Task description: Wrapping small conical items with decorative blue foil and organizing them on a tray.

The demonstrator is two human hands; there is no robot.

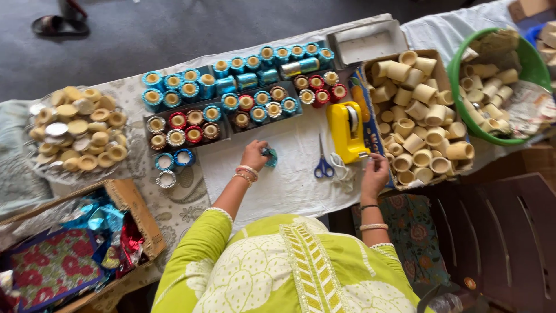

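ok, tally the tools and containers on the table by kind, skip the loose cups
Scissors, blue handles: 1
Yellow tape dispenser: 1
Green tub of bare cups: 1
Cardboard box of bare cups: 1
Cardboard box of foil: 1
Total: 5
Left hand holds a blue piece; right hand is by the dispenser.

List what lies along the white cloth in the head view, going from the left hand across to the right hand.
Left hand holding a small teal foil-wrapped ring → blue-handled scissors → yellow plastic tape dispenser → right hand beside the cardboard box of plain beige rings.
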